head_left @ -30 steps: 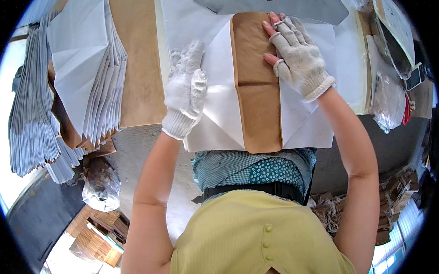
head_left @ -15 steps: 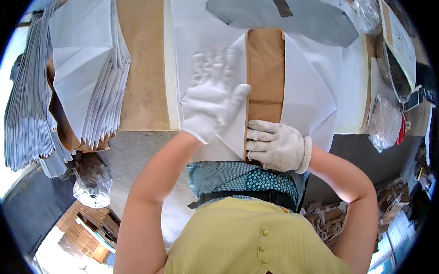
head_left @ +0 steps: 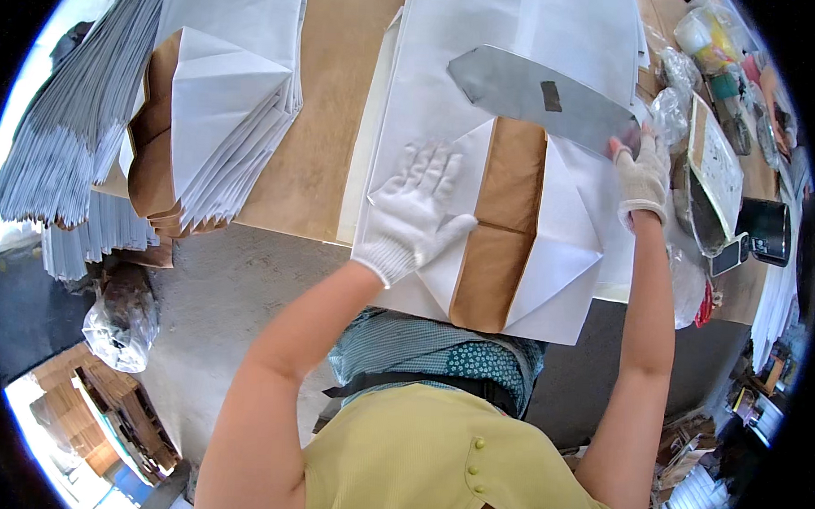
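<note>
A white paper bag (head_left: 555, 260) lies on the worktable with its end folded open into a diamond, a brown paper strip (head_left: 503, 222) running down its middle. My left hand (head_left: 414, 196), in a white knit glove, rests flat on the bag's left flap with fingers spread. Beyond the bag lies a long grey plate (head_left: 512, 83) with pointed ends and a dark patch. My right hand (head_left: 645, 173), gloved with some fingertips bare, grips the plate's right end between thumb and fingers.
A fanned stack of white paper bags (head_left: 233, 96) with brown insides stands at the left. On the right are a white-topped container (head_left: 720, 167), a phone (head_left: 729, 254), a black cup (head_left: 765, 231) and clear plastic bags. The table's front edge is close to my body.
My right hand has left the bottom of the brown strip and reached to the plate's right end. My left hand stays on the left flap. The whole view has shifted.
</note>
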A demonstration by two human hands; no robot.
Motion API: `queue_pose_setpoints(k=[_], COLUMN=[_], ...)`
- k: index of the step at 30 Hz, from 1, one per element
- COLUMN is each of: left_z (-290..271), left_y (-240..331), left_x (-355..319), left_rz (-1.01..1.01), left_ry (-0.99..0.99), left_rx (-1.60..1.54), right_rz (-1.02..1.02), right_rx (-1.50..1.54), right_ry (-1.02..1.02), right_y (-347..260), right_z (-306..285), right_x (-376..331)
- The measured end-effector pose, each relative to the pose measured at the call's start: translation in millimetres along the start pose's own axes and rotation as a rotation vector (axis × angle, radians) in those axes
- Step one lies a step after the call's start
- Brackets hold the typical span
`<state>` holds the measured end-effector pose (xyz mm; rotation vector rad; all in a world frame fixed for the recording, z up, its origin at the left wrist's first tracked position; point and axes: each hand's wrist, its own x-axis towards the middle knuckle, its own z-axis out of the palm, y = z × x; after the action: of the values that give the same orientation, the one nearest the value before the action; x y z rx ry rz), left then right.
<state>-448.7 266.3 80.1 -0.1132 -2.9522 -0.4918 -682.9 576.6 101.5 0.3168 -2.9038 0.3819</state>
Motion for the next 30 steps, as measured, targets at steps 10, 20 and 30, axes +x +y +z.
queue_pose_setpoints(k=[10, 20, 30], left_z=[-14, -47, -56], left_y=[-14, -52, -88], left_x=[-66, -44, -18], left_rz=[-0.024, -0.005, 0.351], left_ry=[0.045, -0.035, -0.071], left_rx=[0.057, -0.306, -0.412], right_rz=[0.556, 0.315, 0.078], right_rx=[1.088, 0.604, 0.183], right_ry=[0.037, -0.458, -0.343], right_y=[32, -13, -22], right_z=[-82, -66, -43], right_x=[-83, -133, -137])
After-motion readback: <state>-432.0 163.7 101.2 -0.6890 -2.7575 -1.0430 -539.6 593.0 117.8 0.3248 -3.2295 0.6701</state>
